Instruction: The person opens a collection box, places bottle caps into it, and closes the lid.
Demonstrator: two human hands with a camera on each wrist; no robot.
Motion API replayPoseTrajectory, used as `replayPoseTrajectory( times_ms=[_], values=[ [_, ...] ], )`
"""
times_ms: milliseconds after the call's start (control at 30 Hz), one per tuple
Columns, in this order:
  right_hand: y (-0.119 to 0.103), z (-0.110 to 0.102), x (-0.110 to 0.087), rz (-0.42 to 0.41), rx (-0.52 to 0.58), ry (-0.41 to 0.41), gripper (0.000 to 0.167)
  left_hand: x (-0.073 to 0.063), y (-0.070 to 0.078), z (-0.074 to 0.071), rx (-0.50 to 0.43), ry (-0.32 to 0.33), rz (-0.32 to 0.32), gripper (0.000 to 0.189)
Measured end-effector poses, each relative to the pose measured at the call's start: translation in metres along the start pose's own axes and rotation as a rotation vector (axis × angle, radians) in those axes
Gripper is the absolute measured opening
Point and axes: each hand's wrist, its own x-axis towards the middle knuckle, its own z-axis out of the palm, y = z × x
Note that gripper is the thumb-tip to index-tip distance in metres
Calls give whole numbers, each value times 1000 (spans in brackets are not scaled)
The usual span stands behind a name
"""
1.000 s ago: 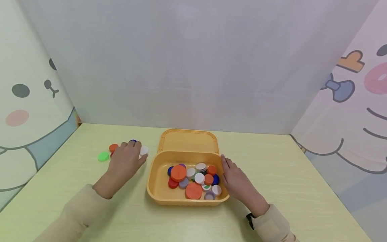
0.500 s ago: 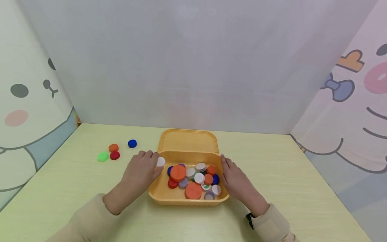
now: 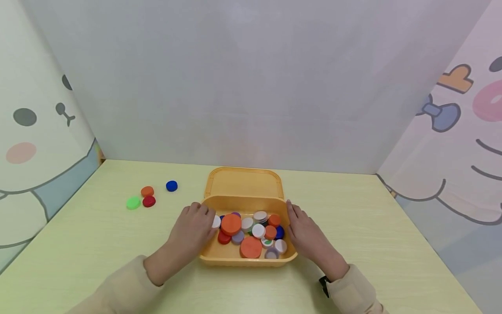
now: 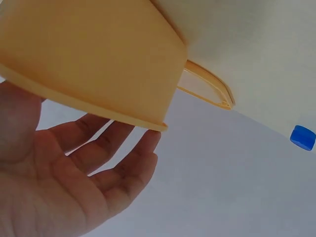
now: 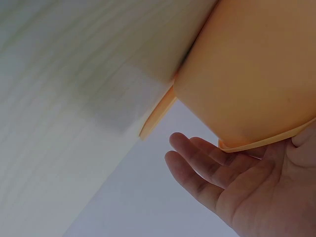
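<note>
My left hand (image 3: 194, 231) reaches over the left rim of the yellow box (image 3: 251, 262) and pinches a white bottle cap (image 3: 216, 221), partly hidden by the fingers. From the left wrist view, the left palm and fingers (image 4: 118, 187) show beyond the box rim, with the fingertips hidden. My right hand (image 3: 310, 235) rests along the box's right rim, its fingers fairly straight. Inside the box lie several bottle caps, among them a large orange cap (image 3: 231, 224), a red cap (image 3: 224, 237) and a white cap (image 3: 258, 231).
Left of the box on the table (image 3: 251, 292) lie a blue cap (image 3: 171, 186), an orange cap (image 3: 147, 191), a dark red cap (image 3: 149, 201) and a green cap (image 3: 133, 203). The box's yellow lid (image 3: 244, 182) lies behind it.
My left hand has carried the white cap rightward from the loose caps to inside the box's left rim. The right hand has stayed on the right rim.
</note>
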Motion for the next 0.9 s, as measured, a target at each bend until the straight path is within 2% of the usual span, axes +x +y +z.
replayPoseTrajectory(
  times_ms=[267,467,733,900],
  values=[
    [0,1,0,-1,3,0,58,0,4,2,10,-16,28,42],
    [1,1,0,-2,4,-2,59,2,5,4,58,-25,56,38],
    [1,0,0,3,6,-9,59,8,9,2,114,-125,64,28],
    [1,0,0,-7,-1,0,59,11,10,5,161,-175,63,30]
  ],
)
